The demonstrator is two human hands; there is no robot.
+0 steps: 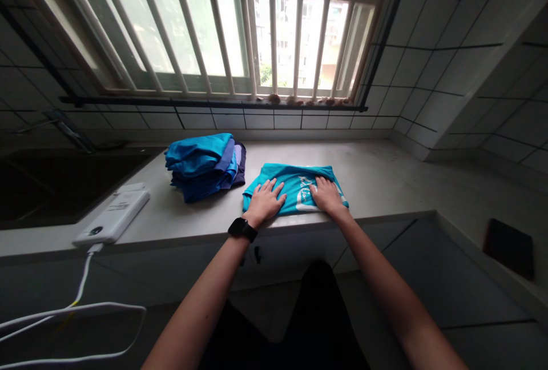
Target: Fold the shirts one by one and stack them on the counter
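A folded turquoise T-shirt with white lettering lies flat near the front edge of the counter. My left hand rests palm down on its left part, fingers spread; a black watch is on that wrist. On the shirt's right part, beside the lettering, lies my right hand, its fingers stretched out and partly covering the print. To the left of the shirt stands a stack of folded clothes in blue, dark blue and purple, with a bright blue one on top.
The white counter runs below a barred window. At the left are a dark sink, a faucet and a white power bank with a white cable. A dark flat object lies far right.
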